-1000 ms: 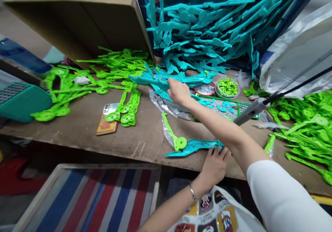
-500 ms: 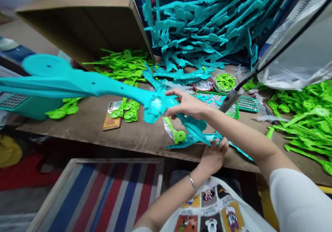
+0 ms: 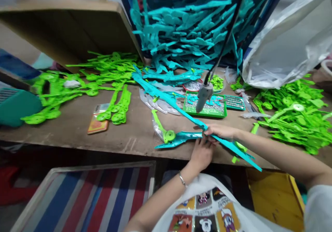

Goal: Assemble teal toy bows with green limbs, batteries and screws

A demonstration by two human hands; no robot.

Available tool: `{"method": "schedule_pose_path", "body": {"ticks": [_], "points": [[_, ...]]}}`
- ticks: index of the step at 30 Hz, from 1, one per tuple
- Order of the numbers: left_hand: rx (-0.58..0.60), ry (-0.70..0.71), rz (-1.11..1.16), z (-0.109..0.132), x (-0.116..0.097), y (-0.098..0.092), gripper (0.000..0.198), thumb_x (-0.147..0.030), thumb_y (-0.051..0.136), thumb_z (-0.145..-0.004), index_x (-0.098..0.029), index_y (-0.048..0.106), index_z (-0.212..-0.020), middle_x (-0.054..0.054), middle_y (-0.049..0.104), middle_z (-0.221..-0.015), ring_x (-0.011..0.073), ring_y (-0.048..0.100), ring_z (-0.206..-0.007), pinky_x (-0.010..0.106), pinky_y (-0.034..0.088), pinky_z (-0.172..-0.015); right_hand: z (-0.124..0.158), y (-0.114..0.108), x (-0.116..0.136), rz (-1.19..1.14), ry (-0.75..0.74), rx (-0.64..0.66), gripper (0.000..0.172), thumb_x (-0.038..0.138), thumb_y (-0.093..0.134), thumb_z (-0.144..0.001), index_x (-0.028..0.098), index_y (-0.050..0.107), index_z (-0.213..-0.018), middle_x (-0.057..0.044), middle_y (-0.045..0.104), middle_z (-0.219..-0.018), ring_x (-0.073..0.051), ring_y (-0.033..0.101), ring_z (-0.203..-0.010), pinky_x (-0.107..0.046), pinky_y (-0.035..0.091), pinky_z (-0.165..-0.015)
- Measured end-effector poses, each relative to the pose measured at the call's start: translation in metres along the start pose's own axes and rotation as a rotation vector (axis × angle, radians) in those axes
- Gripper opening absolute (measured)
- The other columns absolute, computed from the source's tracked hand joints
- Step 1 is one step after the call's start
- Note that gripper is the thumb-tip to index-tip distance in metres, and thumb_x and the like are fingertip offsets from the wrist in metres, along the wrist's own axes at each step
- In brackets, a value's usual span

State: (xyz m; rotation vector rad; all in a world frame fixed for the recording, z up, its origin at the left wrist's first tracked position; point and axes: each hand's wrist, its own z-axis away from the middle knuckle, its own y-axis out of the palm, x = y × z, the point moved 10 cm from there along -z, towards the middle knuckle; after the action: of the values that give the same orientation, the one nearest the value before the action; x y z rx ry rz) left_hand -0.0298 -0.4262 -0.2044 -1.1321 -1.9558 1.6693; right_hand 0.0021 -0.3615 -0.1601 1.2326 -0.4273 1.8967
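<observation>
My right hand [image 3: 221, 131] is closed around a long turquoise plastic part [image 3: 178, 108], which slants across the bench from back left to front right. Just beneath it, my left hand [image 3: 202, 153] curls its fingers onto a second turquoise part [image 3: 183, 138] lying flat near the bench's front edge; its right portion is hidden by the hands and the long part. A lime-green piece with a round disc [image 3: 169, 135] lies against this lower part's left end. Above my hands hangs a grey electric screwdriver [image 3: 204, 97], touched by neither hand.
A green tray of screws [image 3: 204, 113] and a bowl of small green pieces [image 3: 218, 83] stand behind. Green parts are heaped at right [image 3: 298, 118] and left [image 3: 103, 69]. A crate of turquoise parts [image 3: 186, 31] stands at the back. A phone-like object [image 3: 98, 123] lies left.
The turquoise part in my right hand has swung from far left, close to the camera, down to a slant over the bench. My right hand has moved right and down beside my left.
</observation>
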Motion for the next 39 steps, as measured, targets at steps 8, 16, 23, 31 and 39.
{"method": "schedule_pose_path", "body": {"ticks": [8, 16, 23, 31, 39], "points": [[0.067, -0.016, 0.069, -0.003, 0.003, 0.005, 0.054, -0.019, 0.04, -0.1, -0.021, 0.05, -0.153, 0.01, 0.052, -0.158, 0.0352, 0.052, -0.133, 0.055, 0.039, -0.106, 0.055, -0.05, 0.056, 0.826, -0.387, -0.222, 0.061, 0.032, 0.061, -0.093, 0.023, 0.049, -0.153, -0.011, 0.052, -0.158, -0.027, 0.05, -0.144, -0.048, 0.037, -0.122], [0.05, -0.002, 0.046, -0.003, 0.004, -0.001, 0.056, -0.021, 0.04, -0.099, -0.022, 0.05, -0.153, 0.008, 0.051, -0.159, 0.0371, 0.05, -0.133, 0.057, 0.039, -0.104, 0.1, -0.082, 0.023, 0.789, -0.32, -0.303, 0.062, 0.033, 0.057, -0.094, 0.015, 0.048, -0.152, -0.014, 0.06, -0.149, -0.028, 0.058, -0.135, -0.048, 0.043, -0.117], [0.048, -0.008, 0.046, -0.002, 0.008, -0.005, 0.053, -0.022, 0.039, -0.101, -0.023, 0.05, -0.153, 0.004, 0.048, -0.161, 0.0356, 0.051, -0.129, 0.054, 0.036, -0.104, 0.161, -0.112, -0.026, 0.77, -0.136, -0.434, 0.06, 0.028, 0.058, -0.092, 0.021, 0.051, -0.151, -0.011, 0.06, -0.149, -0.027, 0.061, -0.13, -0.048, 0.046, -0.115], [0.005, -0.007, 0.084, 0.002, 0.01, -0.007, 0.055, -0.019, 0.043, -0.1, -0.024, 0.049, -0.154, 0.005, 0.051, -0.159, 0.0345, 0.051, -0.129, 0.052, 0.032, -0.102, 0.169, -0.124, -0.056, 0.784, -0.177, -0.529, 0.065, 0.033, 0.058, -0.094, 0.017, 0.045, -0.155, -0.015, 0.053, -0.157, -0.03, 0.053, -0.141, -0.051, 0.041, -0.12], [-0.006, -0.003, 0.077, 0.005, 0.011, -0.005, 0.057, -0.021, 0.047, -0.099, -0.025, 0.048, -0.156, 0.005, 0.053, -0.157, 0.0372, 0.052, -0.128, 0.054, 0.033, -0.101, 0.146, -0.098, -0.018, 0.866, -0.282, -0.537, 0.064, 0.031, 0.058, -0.095, 0.018, 0.043, -0.156, -0.013, 0.052, -0.158, -0.029, 0.052, -0.143, -0.049, 0.04, -0.121]]}}
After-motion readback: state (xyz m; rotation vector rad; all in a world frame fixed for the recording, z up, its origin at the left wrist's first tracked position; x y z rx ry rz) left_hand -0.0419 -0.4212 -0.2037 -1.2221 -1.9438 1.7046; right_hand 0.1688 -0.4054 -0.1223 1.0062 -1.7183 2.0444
